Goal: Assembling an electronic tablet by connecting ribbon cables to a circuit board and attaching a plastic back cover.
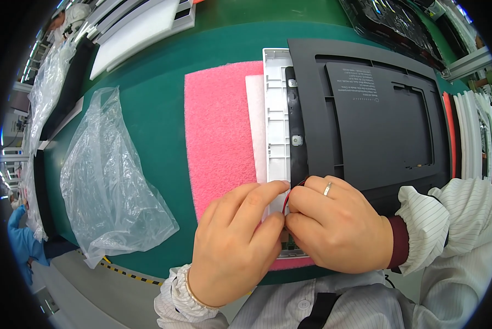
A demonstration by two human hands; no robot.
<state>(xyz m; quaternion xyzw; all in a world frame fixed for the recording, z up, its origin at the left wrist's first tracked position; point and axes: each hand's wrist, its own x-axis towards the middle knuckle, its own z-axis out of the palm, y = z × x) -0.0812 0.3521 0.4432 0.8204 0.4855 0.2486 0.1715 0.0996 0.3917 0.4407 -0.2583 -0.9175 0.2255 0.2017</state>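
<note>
Hands [229, 247] number two, left fingers [258, 200] apart, right fingers [311, 204] clamped on one red wire [285, 204].

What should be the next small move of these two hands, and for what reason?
Perhaps the left hand should gently steady the red wire: it bends between the hands, and the right hand appears to pinch it beside the dark grey moulded panel.

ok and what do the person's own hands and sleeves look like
Both hands are bare of gloves. The left hand has a thin band at the wrist; the right hand wears a silvery ring. The sleeves are whitish with thin dark pinstripes and gathered cuffs; a maroon inner cuff shows at the right wrist.
</note>
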